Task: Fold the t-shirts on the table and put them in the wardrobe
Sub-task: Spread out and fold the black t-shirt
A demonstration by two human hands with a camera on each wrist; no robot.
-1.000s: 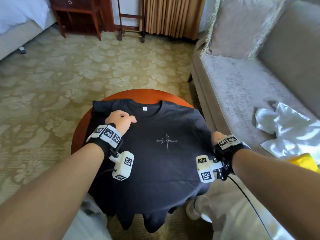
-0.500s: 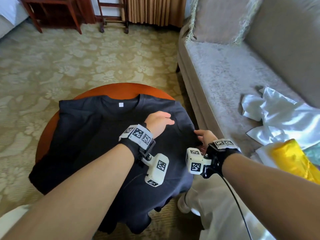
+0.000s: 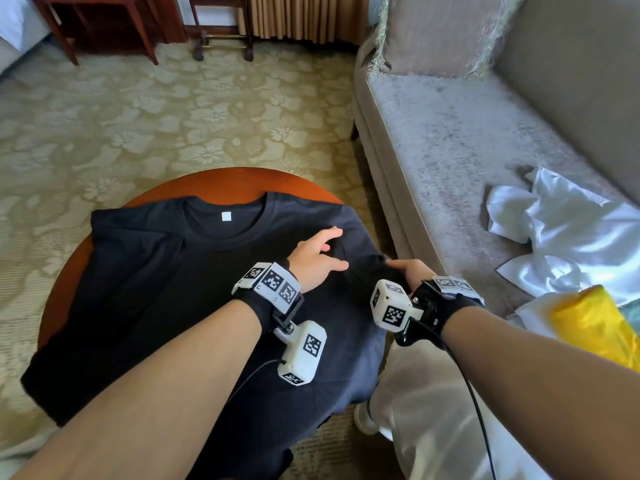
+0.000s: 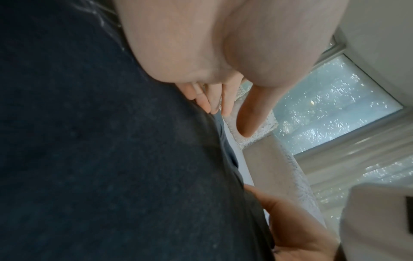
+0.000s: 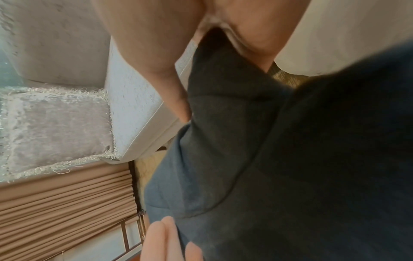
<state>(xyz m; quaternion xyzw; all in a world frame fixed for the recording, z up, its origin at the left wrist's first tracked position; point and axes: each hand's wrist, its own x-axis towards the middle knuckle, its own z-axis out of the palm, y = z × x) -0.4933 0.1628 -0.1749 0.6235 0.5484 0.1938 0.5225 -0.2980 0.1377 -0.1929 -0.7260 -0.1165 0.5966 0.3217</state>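
A black t-shirt [image 3: 166,271] lies flat on a round brown worktop [image 3: 221,181], front side up, with the neck at the far side. Its bottom edge and one sleeve hang over the near rim.

The left hand [image 3: 313,258] rests on the shirt near its right shoulder. The fingers [image 4: 205,100] are straight and spread, pressing on the cloth, so this grip is loose and holds nothing.

The right hand [image 3: 410,273] is just beside it, at the right edge of the shirt. In the right wrist view, the thumb [image 5: 176,98] and palm close around a bunch of the dark cloth, so this grip is pinching the t-shirt at its right side. The two hands are close but not touching.

A grey sofa [image 3: 450,140] stands to the right of the worktop, with a pillow [image 3: 436,32] at its far end. On the seat lie a white shiny cloth [image 3: 561,230] and something yellow [image 3: 595,327]. The floor has a carpet [image 3: 138,116] with flower shapes. At the far side stand a dark wood stand [image 3: 104,26] and tan curtains [image 3: 304,15].
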